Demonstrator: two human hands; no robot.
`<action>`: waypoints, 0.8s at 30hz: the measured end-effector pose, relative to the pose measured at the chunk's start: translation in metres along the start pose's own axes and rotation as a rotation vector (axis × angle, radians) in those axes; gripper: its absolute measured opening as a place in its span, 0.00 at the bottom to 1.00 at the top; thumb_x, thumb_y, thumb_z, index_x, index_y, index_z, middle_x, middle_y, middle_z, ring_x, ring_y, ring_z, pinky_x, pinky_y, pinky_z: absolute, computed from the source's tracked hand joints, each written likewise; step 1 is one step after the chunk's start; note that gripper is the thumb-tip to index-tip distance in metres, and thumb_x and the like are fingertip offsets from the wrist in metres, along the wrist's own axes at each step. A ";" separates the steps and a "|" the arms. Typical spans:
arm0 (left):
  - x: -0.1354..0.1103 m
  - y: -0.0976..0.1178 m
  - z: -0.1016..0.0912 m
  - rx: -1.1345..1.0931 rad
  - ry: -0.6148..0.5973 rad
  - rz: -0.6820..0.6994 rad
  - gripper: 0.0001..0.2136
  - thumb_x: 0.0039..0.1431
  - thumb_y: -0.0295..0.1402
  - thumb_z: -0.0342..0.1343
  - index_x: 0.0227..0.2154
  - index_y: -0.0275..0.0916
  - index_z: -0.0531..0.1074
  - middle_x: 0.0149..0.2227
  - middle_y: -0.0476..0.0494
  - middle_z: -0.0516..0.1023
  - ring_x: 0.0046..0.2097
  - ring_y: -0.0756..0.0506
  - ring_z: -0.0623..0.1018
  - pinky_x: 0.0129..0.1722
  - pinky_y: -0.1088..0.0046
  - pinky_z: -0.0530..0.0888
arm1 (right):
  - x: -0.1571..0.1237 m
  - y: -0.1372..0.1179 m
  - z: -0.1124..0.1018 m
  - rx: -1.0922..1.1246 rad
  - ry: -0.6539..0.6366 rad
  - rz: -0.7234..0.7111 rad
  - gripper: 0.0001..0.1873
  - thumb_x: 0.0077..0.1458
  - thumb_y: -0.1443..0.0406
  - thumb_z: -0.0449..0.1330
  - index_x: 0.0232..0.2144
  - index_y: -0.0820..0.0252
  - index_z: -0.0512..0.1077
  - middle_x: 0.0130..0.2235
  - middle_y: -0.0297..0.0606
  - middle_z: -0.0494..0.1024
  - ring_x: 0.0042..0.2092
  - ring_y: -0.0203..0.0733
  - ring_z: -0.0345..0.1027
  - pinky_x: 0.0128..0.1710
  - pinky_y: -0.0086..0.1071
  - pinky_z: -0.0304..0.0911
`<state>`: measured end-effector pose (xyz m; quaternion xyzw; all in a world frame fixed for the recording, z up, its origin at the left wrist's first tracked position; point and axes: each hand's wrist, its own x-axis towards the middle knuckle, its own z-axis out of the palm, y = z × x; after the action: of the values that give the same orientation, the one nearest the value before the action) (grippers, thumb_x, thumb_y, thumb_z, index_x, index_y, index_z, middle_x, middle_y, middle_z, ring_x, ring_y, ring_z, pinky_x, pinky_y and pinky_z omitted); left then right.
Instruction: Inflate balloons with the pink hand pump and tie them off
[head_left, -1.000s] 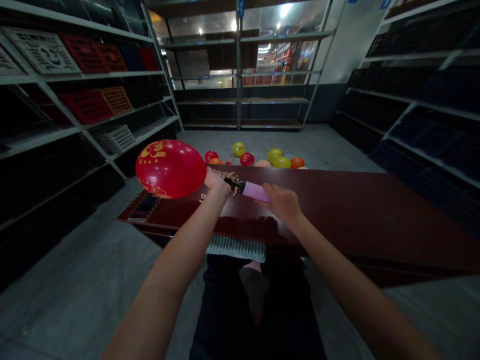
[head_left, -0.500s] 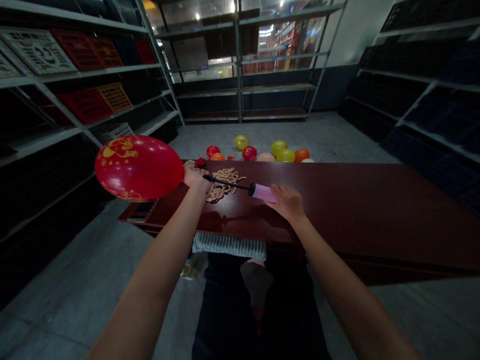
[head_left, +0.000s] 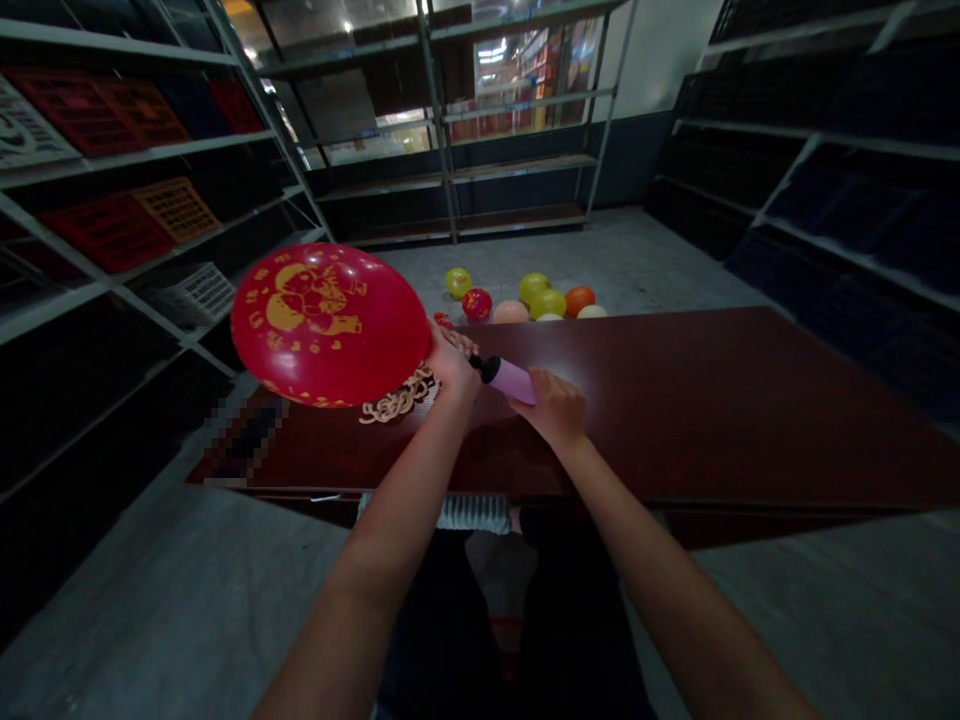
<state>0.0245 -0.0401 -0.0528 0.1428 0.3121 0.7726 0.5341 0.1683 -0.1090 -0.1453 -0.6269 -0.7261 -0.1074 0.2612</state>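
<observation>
A big red balloon (head_left: 330, 322) with a yellow print is held up over the left end of a dark red table (head_left: 720, 400). My left hand (head_left: 452, 362) pinches the balloon's neck onto the nozzle of a pink hand pump (head_left: 510, 379). My right hand (head_left: 553, 405) grips the pump's body just to the right, with the pump pushed in short. A pile of beige uninflated balloons (head_left: 394, 400) lies on the table under the red balloon.
Several inflated balloons (head_left: 525, 297), yellow, red and orange, lie on the floor beyond the table. Metal shelves with red and orange crates (head_left: 120, 215) line the left, dark shelves (head_left: 825, 200) the right. A blurred patch (head_left: 240, 450) sits at the table's left corner.
The pump has been pushed in, its rod no longer showing. The balloon has grown larger and moved right, closer to the middle, now covering part of the beige pile.
</observation>
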 end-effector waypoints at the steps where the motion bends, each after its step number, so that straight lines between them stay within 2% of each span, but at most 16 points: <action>1: 0.001 -0.002 0.000 -0.009 0.009 0.016 0.26 0.73 0.45 0.49 0.20 0.40 0.49 0.15 0.57 0.48 0.14 0.54 0.52 0.17 0.76 0.54 | 0.000 0.000 0.000 -0.002 -0.003 0.007 0.23 0.61 0.52 0.59 0.50 0.61 0.74 0.40 0.45 0.82 0.37 0.46 0.72 0.34 0.34 0.50; 4: 0.007 0.002 -0.004 -0.027 0.029 0.043 0.26 0.71 0.45 0.52 0.20 0.40 0.50 0.15 0.57 0.49 0.14 0.54 0.52 0.18 0.76 0.54 | 0.001 -0.002 0.000 -0.010 0.003 -0.005 0.21 0.62 0.52 0.59 0.50 0.60 0.74 0.40 0.43 0.81 0.37 0.45 0.72 0.34 0.34 0.49; 7: 0.015 0.017 -0.014 -0.028 0.071 -0.020 0.25 0.72 0.41 0.51 0.20 0.41 0.49 0.14 0.57 0.48 0.14 0.54 0.52 0.18 0.76 0.54 | 0.003 -0.006 0.002 -0.042 0.032 -0.056 0.22 0.63 0.50 0.58 0.49 0.59 0.74 0.38 0.43 0.81 0.37 0.45 0.70 0.34 0.35 0.47; 11: 0.027 0.046 -0.031 -0.035 0.247 -0.070 0.21 0.73 0.33 0.45 0.22 0.41 0.49 0.15 0.58 0.47 0.14 0.54 0.51 0.18 0.76 0.52 | 0.004 -0.009 0.002 -0.085 0.046 -0.157 0.21 0.62 0.51 0.60 0.48 0.60 0.75 0.35 0.42 0.80 0.36 0.45 0.69 0.34 0.35 0.46; 14: 0.039 0.071 -0.044 -0.002 0.332 -0.054 0.19 0.71 0.29 0.45 0.23 0.41 0.48 0.15 0.59 0.46 0.14 0.55 0.50 0.18 0.77 0.51 | 0.003 -0.009 0.000 -0.096 0.049 -0.204 0.19 0.61 0.53 0.60 0.46 0.60 0.76 0.34 0.42 0.79 0.36 0.44 0.68 0.34 0.35 0.45; 20: 0.060 0.126 -0.056 0.029 0.325 -0.021 0.18 0.70 0.29 0.44 0.22 0.41 0.48 0.15 0.58 0.47 0.14 0.55 0.50 0.17 0.76 0.52 | 0.004 -0.011 -0.004 -0.072 0.049 -0.241 0.19 0.62 0.52 0.59 0.45 0.61 0.76 0.34 0.42 0.79 0.35 0.44 0.67 0.34 0.35 0.45; 24: 0.063 0.140 -0.048 0.022 0.314 0.007 0.19 0.72 0.34 0.44 0.23 0.41 0.48 0.16 0.58 0.47 0.14 0.55 0.51 0.17 0.77 0.53 | 0.003 -0.010 -0.001 -0.041 0.051 -0.225 0.19 0.61 0.53 0.61 0.45 0.61 0.76 0.34 0.41 0.79 0.34 0.43 0.68 0.34 0.35 0.46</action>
<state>-0.1298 -0.0316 -0.0079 0.0271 0.3998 0.7838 0.4745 0.1590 -0.1087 -0.1413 -0.5439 -0.7826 -0.1668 0.2530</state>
